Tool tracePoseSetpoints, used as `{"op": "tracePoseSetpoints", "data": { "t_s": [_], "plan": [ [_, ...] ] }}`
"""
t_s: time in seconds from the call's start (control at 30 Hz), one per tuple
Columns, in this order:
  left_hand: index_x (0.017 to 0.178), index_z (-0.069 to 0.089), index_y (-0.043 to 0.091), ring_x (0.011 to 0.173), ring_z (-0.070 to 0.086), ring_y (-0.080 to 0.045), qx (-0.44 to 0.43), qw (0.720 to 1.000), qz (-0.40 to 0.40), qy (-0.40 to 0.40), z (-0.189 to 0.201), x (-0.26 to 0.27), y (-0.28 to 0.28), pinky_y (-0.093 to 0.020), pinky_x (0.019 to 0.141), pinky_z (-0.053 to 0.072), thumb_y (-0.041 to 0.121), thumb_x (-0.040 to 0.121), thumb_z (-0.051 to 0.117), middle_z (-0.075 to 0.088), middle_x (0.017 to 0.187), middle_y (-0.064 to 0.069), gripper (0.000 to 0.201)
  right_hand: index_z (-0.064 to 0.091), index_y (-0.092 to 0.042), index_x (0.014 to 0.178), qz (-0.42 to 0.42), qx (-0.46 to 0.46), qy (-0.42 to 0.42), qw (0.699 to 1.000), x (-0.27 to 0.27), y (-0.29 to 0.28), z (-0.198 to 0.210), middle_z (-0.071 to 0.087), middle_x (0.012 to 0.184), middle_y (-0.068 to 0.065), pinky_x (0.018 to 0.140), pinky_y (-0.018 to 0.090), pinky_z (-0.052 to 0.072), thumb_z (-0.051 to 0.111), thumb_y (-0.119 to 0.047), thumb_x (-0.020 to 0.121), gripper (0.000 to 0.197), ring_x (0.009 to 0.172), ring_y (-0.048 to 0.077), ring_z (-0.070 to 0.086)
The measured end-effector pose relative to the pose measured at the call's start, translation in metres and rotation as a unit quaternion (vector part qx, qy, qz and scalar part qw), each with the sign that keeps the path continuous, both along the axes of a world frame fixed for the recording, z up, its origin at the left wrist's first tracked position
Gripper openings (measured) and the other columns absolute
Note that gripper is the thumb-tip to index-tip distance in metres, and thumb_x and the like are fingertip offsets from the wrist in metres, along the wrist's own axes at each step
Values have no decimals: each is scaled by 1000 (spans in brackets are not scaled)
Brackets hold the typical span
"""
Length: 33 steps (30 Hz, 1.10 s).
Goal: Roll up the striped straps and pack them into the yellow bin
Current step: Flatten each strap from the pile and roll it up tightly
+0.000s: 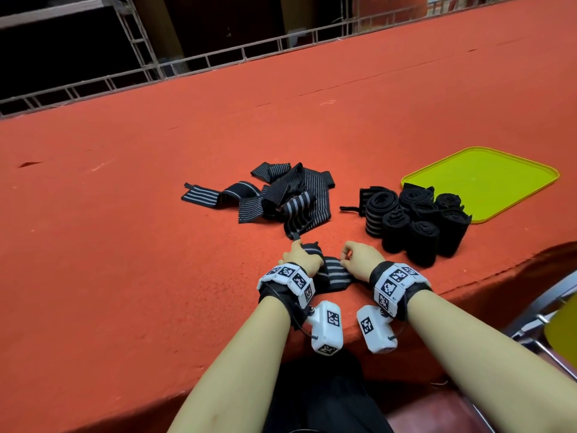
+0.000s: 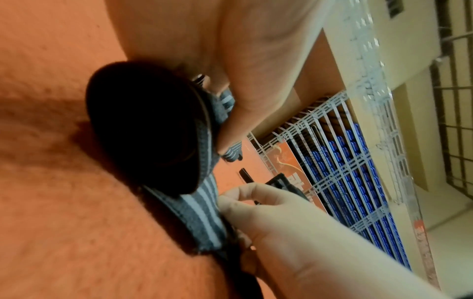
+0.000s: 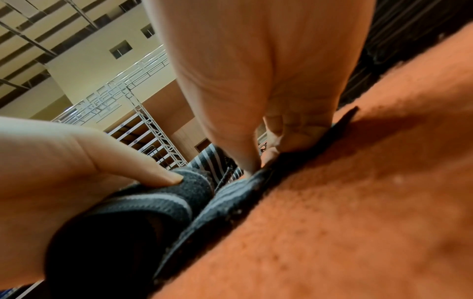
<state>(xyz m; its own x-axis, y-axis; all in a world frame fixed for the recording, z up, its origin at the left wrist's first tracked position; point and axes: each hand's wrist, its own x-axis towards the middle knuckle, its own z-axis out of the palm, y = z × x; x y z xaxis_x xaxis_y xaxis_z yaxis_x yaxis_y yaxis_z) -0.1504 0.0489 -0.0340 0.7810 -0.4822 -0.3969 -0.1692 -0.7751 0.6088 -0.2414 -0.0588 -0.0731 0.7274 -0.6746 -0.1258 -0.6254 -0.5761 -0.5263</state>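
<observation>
A black strap with grey stripes (image 1: 335, 274) lies near the table's front edge, partly rolled. My left hand (image 1: 301, 255) grips the rolled end (image 2: 145, 125), thumb pressed on top of the roll (image 3: 143, 204). My right hand (image 1: 356, 258) pinches the flat strap's right edge (image 3: 256, 188) against the carpet. Beyond my hands lies a heap of unrolled striped straps (image 1: 274, 195). Several rolled straps (image 1: 415, 225) stand bunched to the right, at the near corner of the shallow yellow bin (image 1: 487, 170).
The table is covered in red carpet (image 1: 125, 214), and its front edge runs just below my wrists. A metal truss rail (image 1: 187, 62) lines the far edge. A chair frame (image 1: 540, 310) with a yellow seat sits at the lower right.
</observation>
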Motion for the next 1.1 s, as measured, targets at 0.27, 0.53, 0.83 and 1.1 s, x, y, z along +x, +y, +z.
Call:
{"op": "tracePoseSetpoints", "data": {
  "t_s": [0.27,0.53,0.83,1.1],
  "plan": [
    [134,33,2,119,50,-31,37,999,14,-36,9,-14,-12,-36,95,43,26,82,67,42,136,-17,66,54,-20,83,-21,23,-31,999,-4,0,-3,66,89,2,77,27,43,58,-18,85,6,91,24,60],
    [149,17,11,126,38,-39,31,998,-5,-57,6,-39,-30,-43,105,29,36,92,46,26,143,-19,69,58,-26,69,-70,133,-119,981,-16,-4,-8,62,81,-3,75,22,41,51,-6,84,26,80,15,55],
    [128,45,-5,112,58,-26,38,998,-32,25,28,-20,-23,-28,87,46,27,82,70,59,121,-15,61,55,-8,67,-183,291,-252,905,-21,-11,-11,56,64,9,49,9,47,28,17,81,39,56,13,53],
    [137,19,8,110,54,-33,22,1000,-10,2,18,-50,-34,-35,86,43,25,82,69,42,131,-21,77,60,-13,74,-217,149,-232,937,-37,-10,-15,59,72,2,69,24,40,42,5,82,26,68,18,52]
  ]
}}
